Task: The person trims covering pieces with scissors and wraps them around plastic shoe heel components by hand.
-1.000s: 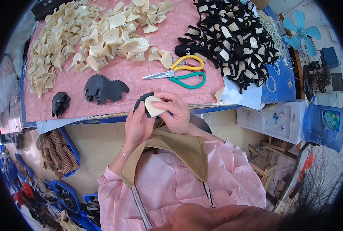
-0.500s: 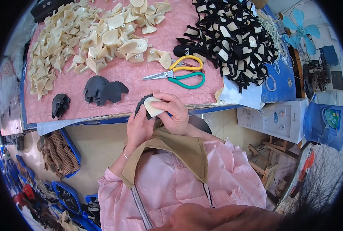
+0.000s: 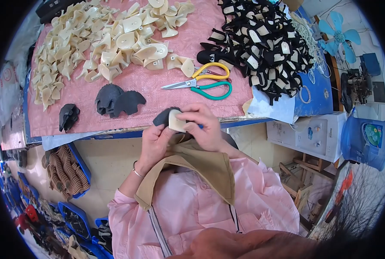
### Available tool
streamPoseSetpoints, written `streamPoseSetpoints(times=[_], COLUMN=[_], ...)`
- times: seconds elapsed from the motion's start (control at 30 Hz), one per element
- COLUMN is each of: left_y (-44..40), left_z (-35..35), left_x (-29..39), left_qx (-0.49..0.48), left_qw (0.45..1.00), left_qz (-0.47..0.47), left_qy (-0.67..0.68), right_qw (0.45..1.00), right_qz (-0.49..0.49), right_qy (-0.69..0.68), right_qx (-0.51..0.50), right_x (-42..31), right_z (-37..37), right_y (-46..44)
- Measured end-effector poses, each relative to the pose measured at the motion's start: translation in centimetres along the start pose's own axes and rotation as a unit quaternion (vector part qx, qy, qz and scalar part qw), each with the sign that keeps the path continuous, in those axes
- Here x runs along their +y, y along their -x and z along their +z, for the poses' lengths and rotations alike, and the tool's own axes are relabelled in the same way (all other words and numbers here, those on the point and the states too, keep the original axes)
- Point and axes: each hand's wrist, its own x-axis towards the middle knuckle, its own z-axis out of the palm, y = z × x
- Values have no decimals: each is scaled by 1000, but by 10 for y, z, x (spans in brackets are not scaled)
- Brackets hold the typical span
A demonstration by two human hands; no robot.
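Note:
Near the table's front edge my hands hold a cream plastic shoe heel [image 3: 176,121] with a dark grey cover piece [image 3: 162,117] at its left side. My left hand [image 3: 155,141] is closed on the cover and the heel's lower left edge, thumb against the heel. With bent fingers, my right hand [image 3: 203,125] grips the heel's right side. How far the cover wraps behind the heel is hidden. On the table beyond lie a stack of dark grey cover pieces [image 3: 108,101] and another small bunch of them [image 3: 68,116]. Scissors [image 3: 186,84] with one yellow and one green handle rest to the right.
Many bare cream heels [image 3: 125,41] are piled on the pink table cover [image 3: 158,97]. A heap of black-covered heels [image 3: 261,47] occupies the right side, beside pale cord [image 3: 315,56]. A blue fan [image 3: 338,36] and a white water dispenser [image 3: 307,134] stand at right.
My right hand has shifted slightly right and opened its grip a little. The heel has turned and moved right, and more of the grey cover shows on its left.

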Motion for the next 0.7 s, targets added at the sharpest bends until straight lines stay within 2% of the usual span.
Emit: streamPoseSetpoints(times=[0.07, 0.1, 0.17, 0.2, 0.27, 0.33, 0.4, 0.47, 0.5, 0.57, 0.6, 0.67, 0.7], left_y=[4, 5, 6, 6, 8, 10, 10, 10, 9, 6, 5, 4, 4], left_z=[-4, -3, 0, 1, 2, 1, -2, -6, -4, 2, 4, 6, 4], left_x=[7, 12, 24, 26, 29, 24, 16, 9, 9, 12, 12, 12, 13], left_qx=[-42, -42, -59, -61, -72, -69, -71, -78, -79, -51, -52, -15, -14], left_qw=[995, 995, 992, 992, 992, 992, 990, 961, 961, 903, 903, 839, 839], left_qz=[13, 13, 10, 10, -32, -23, -14, 114, 115, 260, 260, 383, 383], left_qy=[-93, -93, -108, -108, -96, -106, -117, -241, -241, -339, -338, -385, -386], right_qw=[961, 961, 888, 859, 871, 894, 891, 888, 876, 864, 851, 838, 831], right_qz=[186, 186, 272, 302, 281, 255, 253, 251, 261, 270, 288, 306, 305], right_qy=[-198, -198, -358, -403, -388, -341, -346, -349, -373, -397, -411, -426, -440], right_qx=[60, 60, -94, -98, -109, -138, -150, -163, -158, -154, -153, -154, -153], right_x=[-2, -1, 1, -5, 0, 3, 6, 5, 3, 2, 2, 5, 6], right_z=[-7, -10, -17, -14, -14, -17, -18, -19, -19, -18, -17, -15, -14], right_y=[1, -1, -6, -8, -4, -1, 2, 3, 2, 1, 1, 1, 0])
